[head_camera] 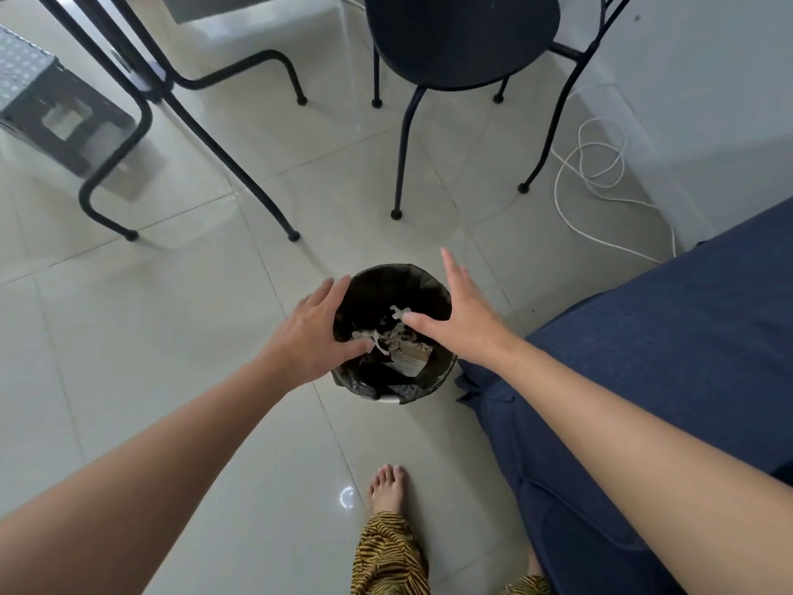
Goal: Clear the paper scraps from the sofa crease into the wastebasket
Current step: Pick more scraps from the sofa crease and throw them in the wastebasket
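While we are looking down from the head camera, we are holding both hands over the bin, a small round basket lined with a crinkled black bag, standing on the floor just beside the sofa. Our left hand is spreading flat over the bin's left rim, fingers apart and gripping nothing. Our right hand is hovering over the right rim, palm down, fingers stretched and loose, also empty. Between the two hands, pale scraps are lying inside the bin, thin and curled, on top of a flat card and darker rubbish.

Around the bin we are seeing glossy pale tiles with thin grout lines. A chair with a smooth dark seat and slim black metal legs is standing beyond the bin, well apart from it, and bent black tube legs of other furniture are standing to its left. A white cable is looping on the floor by the wall. The sofa's blue woven fabric is filling the right side, and our right forearm is crossing in front of it. Our bare foot is resting on the tiles below the bin, above a striped trouser cuff.
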The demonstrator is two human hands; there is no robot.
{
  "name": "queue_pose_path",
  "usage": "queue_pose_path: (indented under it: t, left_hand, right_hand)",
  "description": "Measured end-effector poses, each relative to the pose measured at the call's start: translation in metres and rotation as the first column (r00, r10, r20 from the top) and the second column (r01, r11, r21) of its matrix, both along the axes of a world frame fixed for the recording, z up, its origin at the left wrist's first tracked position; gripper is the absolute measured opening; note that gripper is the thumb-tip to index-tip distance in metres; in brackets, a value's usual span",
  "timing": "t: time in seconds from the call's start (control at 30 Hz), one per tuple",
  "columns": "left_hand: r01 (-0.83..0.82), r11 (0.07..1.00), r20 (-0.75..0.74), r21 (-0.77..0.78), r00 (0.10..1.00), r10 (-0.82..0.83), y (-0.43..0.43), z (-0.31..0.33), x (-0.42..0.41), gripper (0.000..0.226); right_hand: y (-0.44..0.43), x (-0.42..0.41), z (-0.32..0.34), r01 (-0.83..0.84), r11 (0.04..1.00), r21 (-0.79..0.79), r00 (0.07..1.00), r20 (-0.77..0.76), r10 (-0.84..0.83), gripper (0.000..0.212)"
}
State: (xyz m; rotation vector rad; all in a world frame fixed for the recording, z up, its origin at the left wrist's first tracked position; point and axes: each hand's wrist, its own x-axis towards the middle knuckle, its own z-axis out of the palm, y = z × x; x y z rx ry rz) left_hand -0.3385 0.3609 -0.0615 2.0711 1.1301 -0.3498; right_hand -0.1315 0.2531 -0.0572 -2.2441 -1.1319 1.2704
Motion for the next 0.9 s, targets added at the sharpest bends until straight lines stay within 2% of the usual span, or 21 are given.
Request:
queue_pose_path:
  t: [0.2, 0.43, 0.63, 0.77, 0.9]
  left_hand:
    - [-0.011, 1.0, 0.094, 0.029, 0.995, 0.008, -0.011, 0.034, 0.038, 0.105]
    - [0.117, 0.991, 0.227, 0.064, 0.965, -0.129, -0.063, 0.077, 0.127, 0.106]
    - [0.281, 0.953, 0.313, 0.111, 0.9, -0.302, -0.137, 0.111, 0.234, 0.103]
    - [0.398, 0.913, 0.338, 0.088, 0.85, -0.403, -0.207, 0.121, 0.304, 0.101]
    - [0.534, 0.824, 0.339, 0.19, 0.752, -0.566, -0.288, 0.121, 0.366, 0.098]
  right_hand:
    - [-0.018, 0.026, 0.038, 0.02, 0.995, 0.101, 0.985, 0.17, -0.037, 0.106]
    - [-0.08, 0.086, 0.1, 0.068, 0.967, 0.244, 0.959, 0.25, -0.131, 0.106]
    - [-0.19, 0.163, 0.138, 0.27, 0.899, 0.344, 0.895, 0.255, -0.366, 0.106]
    - [-0.286, 0.211, 0.145, 0.423, 0.843, 0.333, 0.821, 0.253, -0.512, 0.1]
    - [-0.382, 0.25, 0.14, 0.581, 0.756, 0.303, 0.712, 0.262, -0.652, 0.1]
